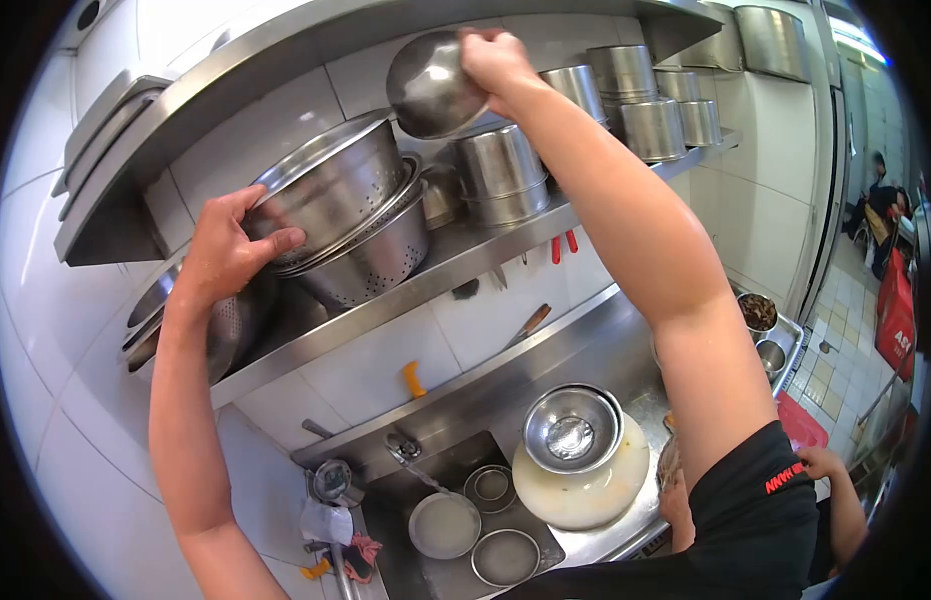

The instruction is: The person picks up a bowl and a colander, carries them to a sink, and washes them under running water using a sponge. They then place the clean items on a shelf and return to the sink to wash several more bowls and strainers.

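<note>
Landmark: steel shelf point(466, 262).

Below it, near: sink point(456, 470) with three round pans; one bowl point(572, 428) on a white board beside it.

On the shelf: left hand point(226, 250), fingers curled over the rim of two nested colanders point(351, 215), gripping.

Above it: right hand point(498, 62) closed around one steel bowl point(431, 85), held tilted, clear of the shelf.

Further along: stacked pots point(636, 100), count unclear; far ones cut off.

steel bowl point(431, 85) tilted, colanders point(346, 205) stacked on shelf

glossy steel bowl point(431, 85), perforated metal colander point(336, 190)
</note>
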`<move>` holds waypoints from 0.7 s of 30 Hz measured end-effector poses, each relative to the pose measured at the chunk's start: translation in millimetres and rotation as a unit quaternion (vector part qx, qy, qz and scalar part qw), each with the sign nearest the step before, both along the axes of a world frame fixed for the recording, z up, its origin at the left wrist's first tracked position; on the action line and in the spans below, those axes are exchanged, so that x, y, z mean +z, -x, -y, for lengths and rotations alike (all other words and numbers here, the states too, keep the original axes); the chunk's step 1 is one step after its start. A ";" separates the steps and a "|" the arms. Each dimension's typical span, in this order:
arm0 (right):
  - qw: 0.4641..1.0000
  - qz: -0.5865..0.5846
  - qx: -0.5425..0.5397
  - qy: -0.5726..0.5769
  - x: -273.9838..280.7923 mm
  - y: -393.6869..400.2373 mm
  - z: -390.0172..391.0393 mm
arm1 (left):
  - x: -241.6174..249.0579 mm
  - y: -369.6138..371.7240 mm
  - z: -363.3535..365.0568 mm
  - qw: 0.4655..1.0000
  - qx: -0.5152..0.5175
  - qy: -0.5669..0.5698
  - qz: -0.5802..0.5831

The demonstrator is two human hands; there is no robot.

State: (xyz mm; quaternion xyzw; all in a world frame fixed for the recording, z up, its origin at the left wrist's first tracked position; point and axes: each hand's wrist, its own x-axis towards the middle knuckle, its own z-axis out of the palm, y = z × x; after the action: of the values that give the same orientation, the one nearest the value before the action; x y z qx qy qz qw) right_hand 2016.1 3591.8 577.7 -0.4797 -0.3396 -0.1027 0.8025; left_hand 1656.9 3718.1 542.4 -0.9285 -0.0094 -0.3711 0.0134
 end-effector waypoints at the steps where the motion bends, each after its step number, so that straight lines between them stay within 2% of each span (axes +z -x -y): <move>1: 0.996 -0.001 -0.021 0.088 6.5 10.3 -6.8 | -0.5 2.5 -0.5 1.000 0.002 -0.005 -0.003; 3: 0.992 -0.007 -0.050 0.114 12.7 13.5 -35.2 | -1.9 9.5 -5.8 1.000 0.005 -0.001 -0.004; 5: 0.947 0.021 -0.120 0.297 16.4 11.6 -52.2 | -3.9 17.2 -13.1 1.000 0.005 0.002 -0.001; 6: 0.941 0.056 -0.102 0.318 13.5 6.4 -60.5 | -5.3 21.8 -18.1 1.000 0.011 -0.003 0.003; 7: 0.940 0.054 -0.101 0.321 12.6 9.0 -63.0 | -5.4 25.7 -23.3 1.000 0.016 -0.008 0.006; 9: 0.912 0.050 -0.084 0.397 11.5 15.7 -69.1 | -5.0 33.9 -37.5 1.000 0.026 0.008 0.013; 13: 0.925 0.029 -0.008 0.378 1.9 1.3 -116.6 | -2.4 49.5 -55.0 0.998 0.049 0.020 0.036; 14: 0.864 0.128 -0.092 0.478 3.0 -3.1 -122.5 | -4.2 49.8 -54.7 0.998 0.029 0.026 0.047; 15: 0.776 0.228 -0.173 0.562 4.1 -7.0 -127.7 | -6.2 49.7 -56.0 0.998 0.033 0.033 0.046; 16: 0.665 0.323 -0.249 0.626 2.7 -3.1 -129.5 | -7.4 50.4 -57.7 0.998 0.031 0.013 0.057; 17: 0.663 0.326 -0.244 0.629 -4.5 0.1 -130.2 | -8.3 51.1 -58.5 0.997 0.028 -0.006 0.067; 19: 0.594 0.357 -0.316 0.648 -22.8 1.5 -131.5 | -10.6 50.6 -56.4 0.997 0.045 -0.002 0.058; 20: 0.579 0.420 -0.314 0.624 -28.8 1.5 -140.2 | -13.6 49.1 -55.3 0.995 0.041 -0.029 0.084; 21: 0.577 0.421 -0.311 0.627 -33.4 1.8 -146.5 | -15.8 49.0 -56.6 0.992 0.037 -0.057 0.111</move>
State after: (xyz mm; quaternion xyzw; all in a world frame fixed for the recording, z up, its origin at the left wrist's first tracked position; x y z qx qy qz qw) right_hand 2014.2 3738.3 544.3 -0.8422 -0.4493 -0.2978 -0.0128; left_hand 1607.9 3774.7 526.5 -0.8783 -0.0241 -0.4710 0.0788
